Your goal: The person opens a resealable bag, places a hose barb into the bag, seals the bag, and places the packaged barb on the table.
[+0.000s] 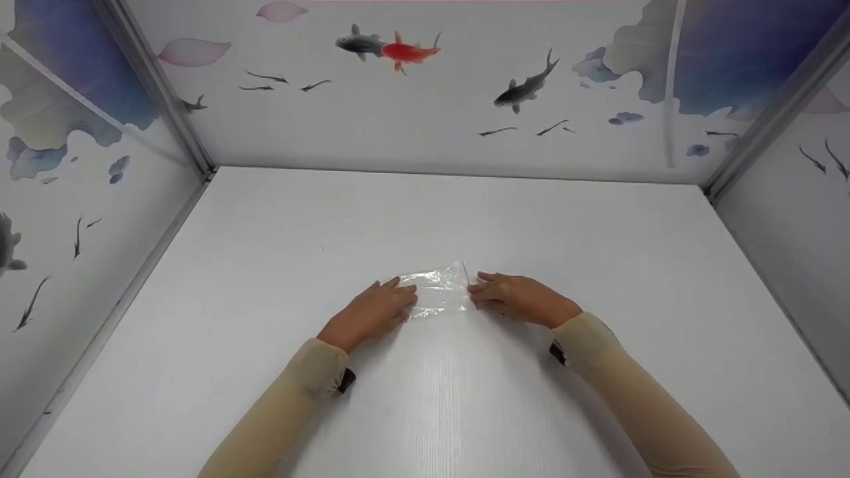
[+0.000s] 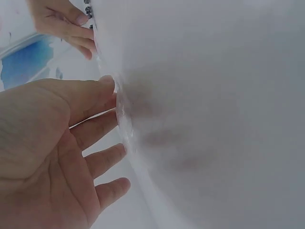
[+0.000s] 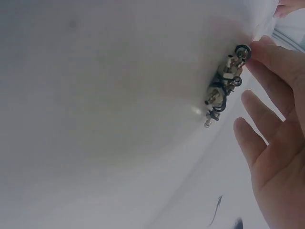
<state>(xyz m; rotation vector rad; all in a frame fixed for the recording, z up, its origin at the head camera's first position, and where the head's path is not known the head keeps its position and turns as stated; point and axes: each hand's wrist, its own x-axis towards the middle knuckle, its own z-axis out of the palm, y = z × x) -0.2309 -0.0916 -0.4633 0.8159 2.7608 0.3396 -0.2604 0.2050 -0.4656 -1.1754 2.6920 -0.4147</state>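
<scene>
A clear plastic zip bag [image 1: 438,290] with a red line along its right edge lies flat on the white table between the hands. The left hand [image 1: 369,313] rests its fingers on the bag's left end; in the left wrist view its thumb and fingers reach the film edge, lightly bent. At the red-lined end, the right hand [image 1: 523,299] touches the bag with its fingertips. Several small metal fittings with black rings [image 3: 224,83] sit beneath the right hand, against its thumb in the right wrist view; the hand hides them from the head view.
The white table [image 1: 451,398] is bounded by a back wall [image 1: 425,133] and side walls printed with fish and petals. Metal posts [image 1: 159,86] stand at the back corners. Both forearms, in beige sleeves [image 1: 617,378], come in from the front edge.
</scene>
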